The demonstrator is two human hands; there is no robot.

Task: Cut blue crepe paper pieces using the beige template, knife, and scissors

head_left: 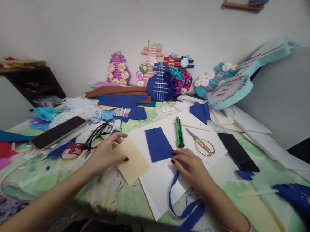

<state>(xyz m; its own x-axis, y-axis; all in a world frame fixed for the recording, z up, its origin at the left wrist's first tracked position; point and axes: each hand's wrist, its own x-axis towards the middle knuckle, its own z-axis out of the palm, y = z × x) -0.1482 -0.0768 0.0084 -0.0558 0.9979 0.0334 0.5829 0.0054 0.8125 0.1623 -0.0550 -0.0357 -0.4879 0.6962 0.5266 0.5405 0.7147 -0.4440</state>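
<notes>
Phone at left (58, 132): screen dark, lay beside the glasses.
Glasses (97, 134): black-framed, lay near the left hand.
Left hand (110, 152): thumb over the card, other fingers bent near its far edge; whether it gripped the card could not be told.
Card (133, 162): pale yellow, partly over the left edge of the white sheet (154, 194).
Blue cloth (158, 145): lay on the sheet, between card and right hand.
Cutter (179, 134): green, lay just beyond the right hand.
Right hand (192, 166): fingers bent at the cloth's right corner; whether they pinched it could not be told.
Blue strip (190, 209): ran from under the right hand toward the table's near edge.
Scissors (203, 146): gold-handled, lay on the sheet.
Phone at right (238, 151): black, lay right of the scissors.
</notes>
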